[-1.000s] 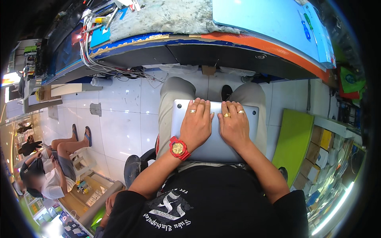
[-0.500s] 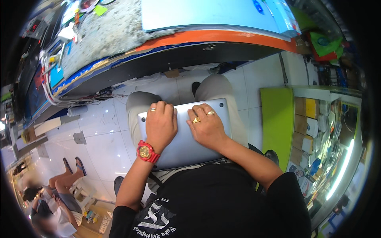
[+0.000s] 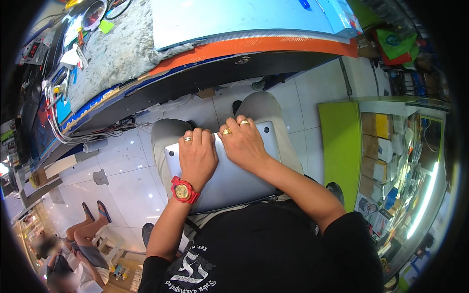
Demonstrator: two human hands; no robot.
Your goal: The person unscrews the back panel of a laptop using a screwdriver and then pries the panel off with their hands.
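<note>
A closed silver-grey laptop [image 3: 234, 183] lies across my thighs with its underside up; dark round rubber feet show at its two far corners. My left hand [image 3: 198, 155], with a ring and a red watch [image 3: 182, 191] on the wrist, is bent over the far edge left of the middle. Close beside it, my right hand [image 3: 244, 145] wears gold rings and curls its fingers over the same edge. Both hands are closed on the laptop; the fingertips are hidden beyond the edge.
Ahead stands a workbench with an orange front strip [image 3: 264, 47], a light-blue mat [image 3: 234, 19] and tools at its left. A green panel [image 3: 340, 151] and a glass display case stand at right. Loose cables [image 3: 73, 134] hang at left. Other people [image 3: 80, 259] sit at lower left.
My right hand has slid left and farther out, its fingers now wrapped over the laptop's far edge near my left hand. The left hand stays on the edge. The view has shifted slightly.
</note>
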